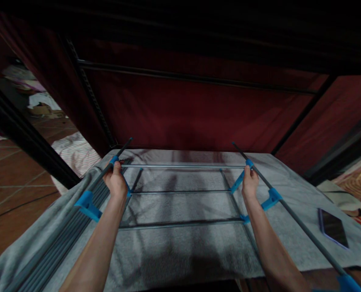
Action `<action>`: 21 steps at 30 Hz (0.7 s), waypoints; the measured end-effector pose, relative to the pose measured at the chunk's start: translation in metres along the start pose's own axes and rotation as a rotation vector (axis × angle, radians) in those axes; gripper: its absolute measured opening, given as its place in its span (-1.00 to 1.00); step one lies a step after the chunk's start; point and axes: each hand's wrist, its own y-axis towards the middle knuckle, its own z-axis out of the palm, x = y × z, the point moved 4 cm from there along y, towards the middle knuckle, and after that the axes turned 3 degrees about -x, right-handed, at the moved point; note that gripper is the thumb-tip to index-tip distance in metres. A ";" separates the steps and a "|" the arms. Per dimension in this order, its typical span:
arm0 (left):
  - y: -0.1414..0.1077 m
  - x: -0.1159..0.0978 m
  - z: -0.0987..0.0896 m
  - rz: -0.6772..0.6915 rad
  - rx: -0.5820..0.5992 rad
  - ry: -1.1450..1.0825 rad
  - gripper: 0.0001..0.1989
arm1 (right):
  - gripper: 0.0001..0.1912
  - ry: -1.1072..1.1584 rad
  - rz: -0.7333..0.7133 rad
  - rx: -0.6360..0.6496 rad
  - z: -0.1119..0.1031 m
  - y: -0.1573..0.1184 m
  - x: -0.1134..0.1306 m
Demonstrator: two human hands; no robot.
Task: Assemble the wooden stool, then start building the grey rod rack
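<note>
A half-built frame of grey metal tubes and blue plastic connectors stands over a grey towel-like cloth. My left hand is closed round the blue connector at the left end of the upper crossbar. At the bar's other end, my right hand grips the matching connector. Long side tubes run through the connectors on both sides. Lower down, two more crossbars join the frame's other side tubes. Another blue connector sits nearer me, beside my right wrist.
Several loose grey tubes lie bundled on the cloth at the left. A phone rests at the right. Dark red fabric panels with black bars rise behind. Striped cloth lies on the tiled floor.
</note>
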 end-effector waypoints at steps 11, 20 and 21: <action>0.003 0.004 0.001 -0.079 -0.064 0.016 -0.71 | -0.44 -0.037 0.028 -0.012 0.000 0.002 -0.009; 0.007 0.013 0.001 0.028 -0.013 0.065 -0.71 | -0.53 -0.044 0.041 0.001 0.002 0.007 -0.015; 0.007 0.013 0.001 0.040 -0.004 0.062 -0.70 | -0.55 -0.047 0.044 0.003 0.002 0.007 -0.015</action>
